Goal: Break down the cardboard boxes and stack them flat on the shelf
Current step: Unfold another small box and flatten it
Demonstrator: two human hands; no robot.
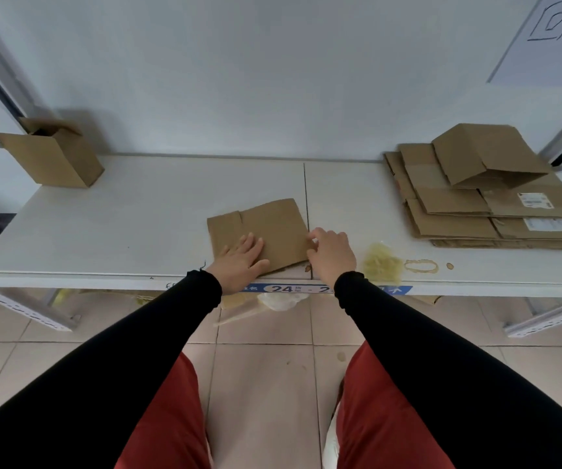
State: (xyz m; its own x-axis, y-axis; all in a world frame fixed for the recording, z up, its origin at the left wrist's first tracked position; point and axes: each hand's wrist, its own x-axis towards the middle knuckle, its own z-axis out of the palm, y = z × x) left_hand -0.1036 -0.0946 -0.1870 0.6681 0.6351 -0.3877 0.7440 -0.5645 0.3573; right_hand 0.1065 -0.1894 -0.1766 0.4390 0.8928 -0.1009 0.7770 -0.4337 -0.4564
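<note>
The flattened cardboard box [262,231] lies on the white shelf [137,218], close to the front edge at about 6 o'clock of the shelf top, just left of the seam where the two shelf boards meet. My left hand [240,260] presses on its near left part with fingers straight and spread, palm down. My right hand [332,253] is at the box's right edge, about 3 o'clock from the cardboard, fingers curled over that edge; I cannot tell whether the grip truly pinches the board or only touches it.

The box's near edge sits almost at the shelf lip, and its near right corner reaches the seam. From the cardboard toward 9 o'clock I see a wide bare stretch of shelf up to the standing open box [54,154] at the far left corner, near the wall. Toward 3 o'clock, well apart, sits the stack of flattened boxes [489,204], its top piece still partly raised and folded; two pieces carry white labels. Between my right hand and the stack there is a yellowish stain [382,262] and a ring mark [421,265] by the front edge.

The flattened box is plain brown, slightly skewed to the shelf edge, with a slit between two flaps on its far left side. It looks flat against the shelf.
</note>
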